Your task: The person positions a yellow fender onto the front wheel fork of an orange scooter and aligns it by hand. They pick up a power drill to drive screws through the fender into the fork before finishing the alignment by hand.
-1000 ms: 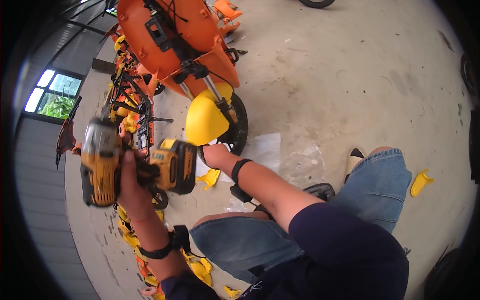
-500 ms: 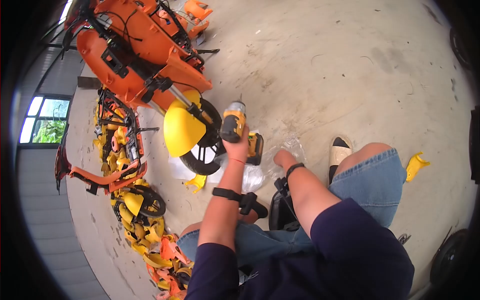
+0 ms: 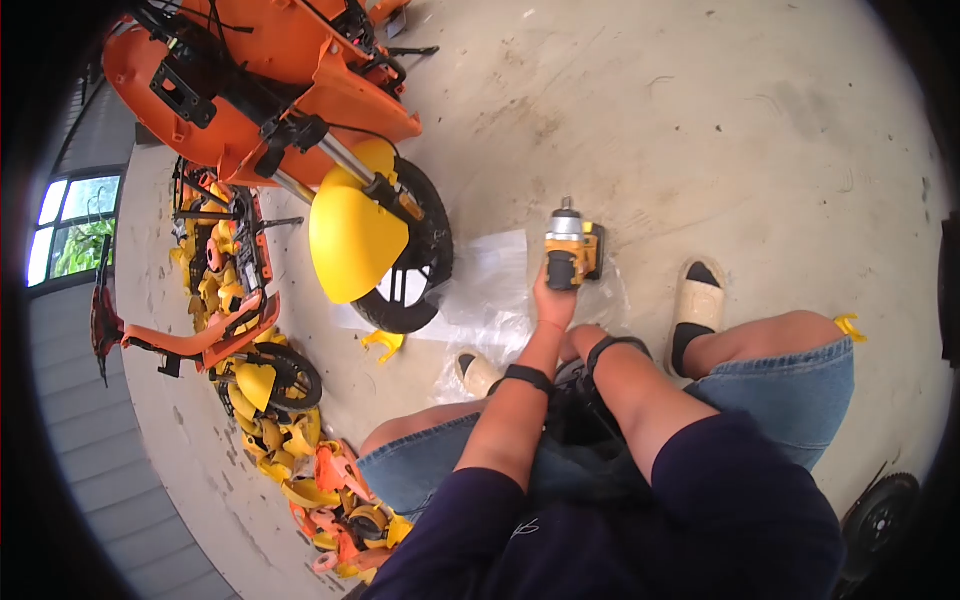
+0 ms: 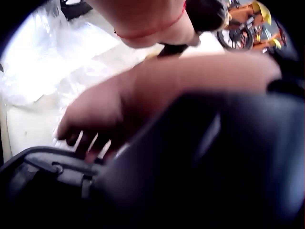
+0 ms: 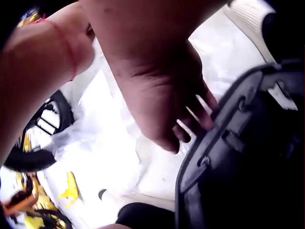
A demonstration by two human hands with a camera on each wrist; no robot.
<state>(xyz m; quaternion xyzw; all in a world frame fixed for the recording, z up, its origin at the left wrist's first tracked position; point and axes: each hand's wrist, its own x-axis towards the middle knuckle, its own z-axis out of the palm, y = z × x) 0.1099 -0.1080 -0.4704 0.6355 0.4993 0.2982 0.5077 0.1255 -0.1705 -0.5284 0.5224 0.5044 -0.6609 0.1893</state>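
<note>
My left hand (image 3: 553,302) grips a yellow-and-black cordless driver (image 3: 566,250) by its handle in the head view, its nose pointing away from me over the floor. Between my knees sits a black moulded plastic part (image 5: 248,143) with a ribbed rim. At that rim is my right hand (image 5: 159,102), fingers slightly spread and pointing down, fingertips right at the edge in the right wrist view. The left wrist view shows the same right hand (image 4: 109,105), blurred, over the black part. An orange scooter (image 3: 250,110) with a yellow front fender (image 3: 350,240) stands ahead to the left.
Clear plastic film (image 3: 480,330) lies on the concrete floor before my feet. A small yellow bracket (image 3: 383,345) is near the front tyre (image 3: 435,230). Yellow and orange parts (image 3: 300,440) pile along the left. A black wheel (image 3: 880,515) lies at the lower right.
My left hand has carried the driver from the far left across to the right, past the front wheel. My right hand has drawn back from the front wheel to the black part.
</note>
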